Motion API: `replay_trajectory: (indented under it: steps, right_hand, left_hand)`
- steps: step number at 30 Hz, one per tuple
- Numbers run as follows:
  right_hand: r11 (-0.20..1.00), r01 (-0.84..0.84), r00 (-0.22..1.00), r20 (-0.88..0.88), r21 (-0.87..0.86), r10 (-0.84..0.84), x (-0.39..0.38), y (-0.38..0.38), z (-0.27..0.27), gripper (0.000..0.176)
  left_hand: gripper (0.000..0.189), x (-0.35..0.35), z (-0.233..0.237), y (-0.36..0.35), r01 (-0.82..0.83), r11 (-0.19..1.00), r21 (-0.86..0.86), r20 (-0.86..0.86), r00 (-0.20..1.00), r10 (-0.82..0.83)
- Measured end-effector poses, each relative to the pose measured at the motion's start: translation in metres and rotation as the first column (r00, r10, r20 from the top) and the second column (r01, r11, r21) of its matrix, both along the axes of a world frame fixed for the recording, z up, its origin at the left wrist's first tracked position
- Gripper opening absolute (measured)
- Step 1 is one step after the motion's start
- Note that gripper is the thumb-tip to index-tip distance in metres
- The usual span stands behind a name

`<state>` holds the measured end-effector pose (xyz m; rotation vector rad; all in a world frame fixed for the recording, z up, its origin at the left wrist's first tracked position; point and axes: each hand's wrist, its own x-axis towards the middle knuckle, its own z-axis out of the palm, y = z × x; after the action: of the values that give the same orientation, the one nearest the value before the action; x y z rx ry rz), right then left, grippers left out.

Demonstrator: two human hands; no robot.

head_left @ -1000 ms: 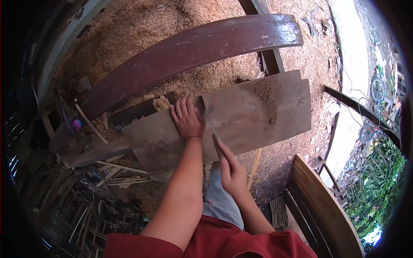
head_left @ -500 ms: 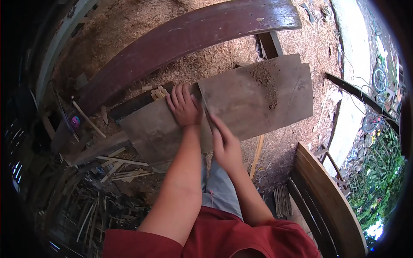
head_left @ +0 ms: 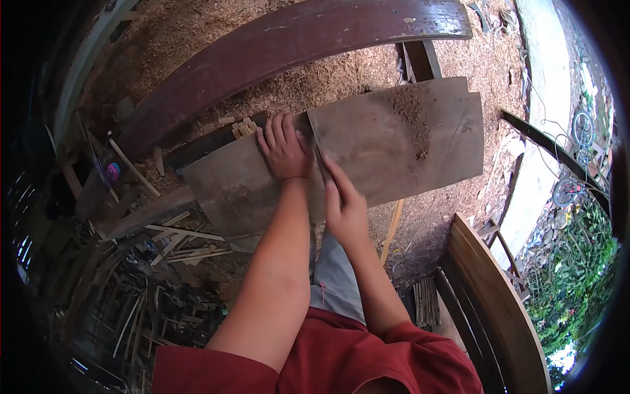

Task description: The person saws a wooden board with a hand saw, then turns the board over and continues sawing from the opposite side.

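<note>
My left hand (head_left: 287,152) lies flat on a worn brown board (head_left: 230,194), its fingers stretched toward the far edge and slightly apart. Beside it, my right hand (head_left: 346,209) is closed around a thin-bladed tool (head_left: 319,150), seen almost edge-on. The index finger points forward along it. The blade runs along the line where the left part of the board meets a wider right part (head_left: 367,151). My right fist hides the handle, so the exact kind of tool cannot be made out. Brown crumbs (head_left: 412,118) are scattered on the right part.
Beyond the board stands a curved, dark red wooden piece (head_left: 282,52). Small wood blocks (head_left: 245,128) lie near my left fingertips. Wood strips (head_left: 187,236) litter the lower left. A wooden frame (head_left: 499,289) stands at lower right. Wood shavings cover the ground (head_left: 341,79).
My right hand has slid slightly away from my body along the line in the board. My left hand stays on the board. The whole view has shifted a little.
</note>
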<state>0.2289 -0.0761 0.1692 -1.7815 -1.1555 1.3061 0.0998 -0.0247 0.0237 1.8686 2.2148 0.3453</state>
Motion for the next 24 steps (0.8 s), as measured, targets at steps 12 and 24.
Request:
replay_trajectory:
  steps: [12,24]
  right_hand:
    - [0.995,-0.026,1.000,0.008,-0.100,0.027,0.022,-0.035,0.057,0.049]
    - [0.975,-0.050,0.998,-0.056,-0.218,0.039,0.038,-0.064,0.104,0.049]
  left_hand:
    - [0.049,0.001,0.003,0.004,0.022,1.000,0.017,-0.032,0.999,-0.022]
    - [0.048,0.000,0.005,0.001,0.019,1.000,0.015,-0.037,0.999,-0.018]
